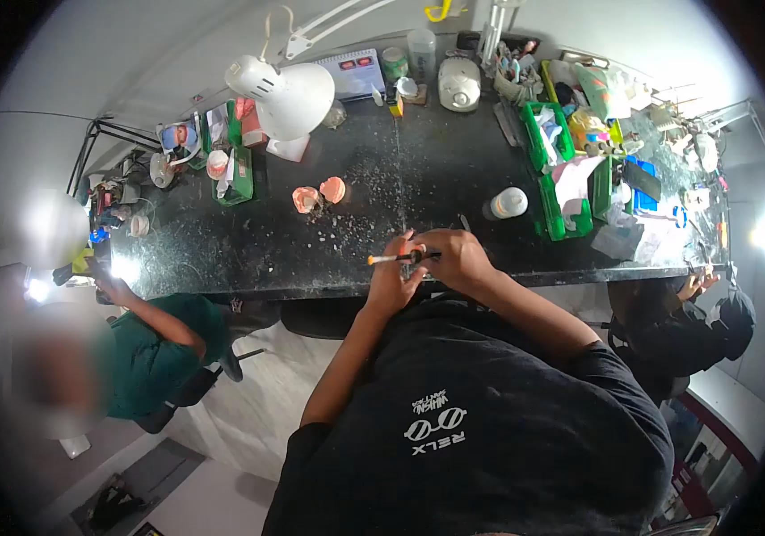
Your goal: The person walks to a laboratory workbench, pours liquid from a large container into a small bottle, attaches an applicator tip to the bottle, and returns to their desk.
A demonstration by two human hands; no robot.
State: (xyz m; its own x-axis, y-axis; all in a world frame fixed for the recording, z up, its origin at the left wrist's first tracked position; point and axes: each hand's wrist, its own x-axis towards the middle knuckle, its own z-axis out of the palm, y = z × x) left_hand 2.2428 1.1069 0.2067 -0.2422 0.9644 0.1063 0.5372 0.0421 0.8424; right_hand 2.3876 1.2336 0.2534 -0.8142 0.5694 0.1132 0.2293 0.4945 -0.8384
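Close to the bench's front edge, my left hand and my right hand meet in front of my chest. A thin tool with an orange end runs across between them, its orange end pointing left. My right hand is closed around the other end of it. The fingers of my left hand are curled about a small dark and reddish piece, too small to name and partly hidden by the fingers. Beyond the hands, two pink dental models lie side by side on the black bench.
A white bottle lies right of my hands. Green trays stand farther right, and a white lamp overhangs the back left. Pale crumbs litter the bench. One person in a green shirt sits left; another in dark clothes sits right.
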